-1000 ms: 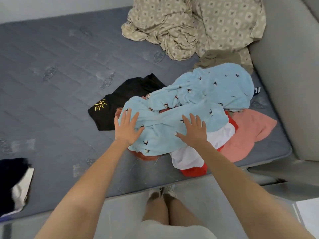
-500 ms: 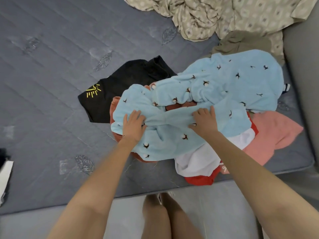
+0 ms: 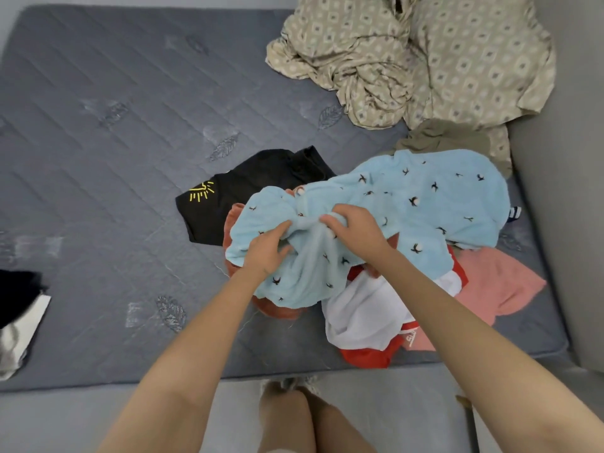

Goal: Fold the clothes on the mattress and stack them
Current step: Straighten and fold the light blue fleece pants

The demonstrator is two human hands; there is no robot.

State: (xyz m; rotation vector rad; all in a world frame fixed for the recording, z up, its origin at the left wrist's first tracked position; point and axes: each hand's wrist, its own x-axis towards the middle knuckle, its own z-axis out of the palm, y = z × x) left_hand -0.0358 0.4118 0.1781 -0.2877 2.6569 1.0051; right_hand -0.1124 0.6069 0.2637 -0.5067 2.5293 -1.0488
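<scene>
A grey quilted mattress (image 3: 130,152) carries a crumpled beige sheet (image 3: 425,60) far right, a black shirt (image 3: 261,184) at centre, a clothes pile (image 3: 441,207) near right, and a dark-and-white cloth (image 3: 19,308) at its left edge.

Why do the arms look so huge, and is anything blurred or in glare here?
Head view: the wide-angle lens swells the near forearms and bows the mattress edge; light is soft and even, without glare; the left hand and right hand gripping the light blue garment look slightly smeared, like the dark clothes at the left edge.
</scene>
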